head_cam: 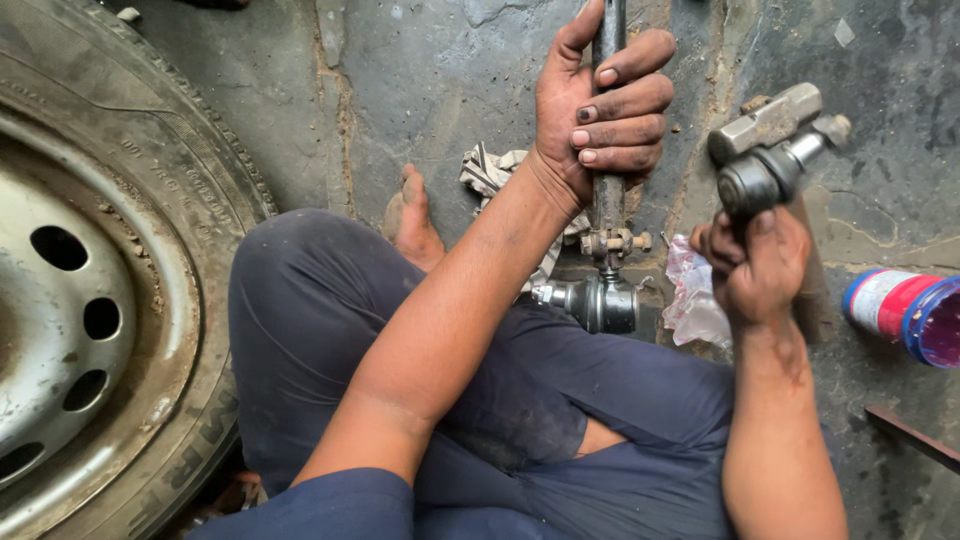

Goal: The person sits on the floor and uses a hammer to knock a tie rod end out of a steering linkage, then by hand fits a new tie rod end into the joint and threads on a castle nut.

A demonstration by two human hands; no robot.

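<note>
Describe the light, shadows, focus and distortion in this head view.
Head view: soft, even daylight, faint shadows and no strong glare; left hand on the rod and right hand holding the joint are sharp; the tyre bows at the left edge from wide-angle distortion.

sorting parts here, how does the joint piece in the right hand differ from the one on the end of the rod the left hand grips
The loose joint is held free in the right hand, raised beside a hammer head; the fitted joint sits at the bottom of the rod gripped by the left hand. The loose one's stud points up and right; the fitted one's points left. Both are grey metal with rounded housings.
</note>
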